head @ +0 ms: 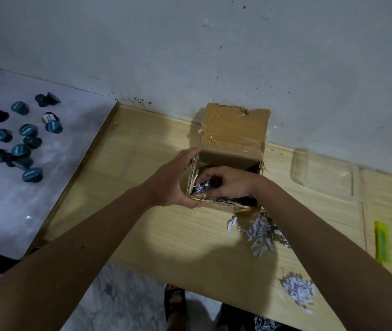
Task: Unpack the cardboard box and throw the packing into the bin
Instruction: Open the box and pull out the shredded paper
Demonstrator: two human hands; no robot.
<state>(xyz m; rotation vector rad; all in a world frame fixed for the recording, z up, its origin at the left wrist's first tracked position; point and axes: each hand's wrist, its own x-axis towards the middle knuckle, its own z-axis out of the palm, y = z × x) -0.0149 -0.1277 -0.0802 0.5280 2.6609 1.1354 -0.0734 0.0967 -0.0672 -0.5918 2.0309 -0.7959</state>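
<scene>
A: Hands first. Right hand [226, 181] is down inside the box [233, 149], fingers curled around a clump of shreds [202, 187]. Left hand [174, 181] is on the box's left wall, fingers straight along the outside and thumb along the near rim, bracing rather than gripping.

B: Box position?

A: Upright on the wooden table [156, 232], back against the wall [214, 56], taped flap standing up. Two loose piles of shreds [260, 231] lie on the table right of the box, a yellow strip [382, 242] beyond them. Dark capsules [26, 130] sit on the white surface far left. No bin in view.

B: Risks?

A: Judgement only: the torn rim could snag the handful on the way out and scatter more paper. Shreds are light, so a loose grip will shed them over the table edge. With the bin unseen, a long carry adds spillage. A capsule buried in the clump could get binned.
</scene>
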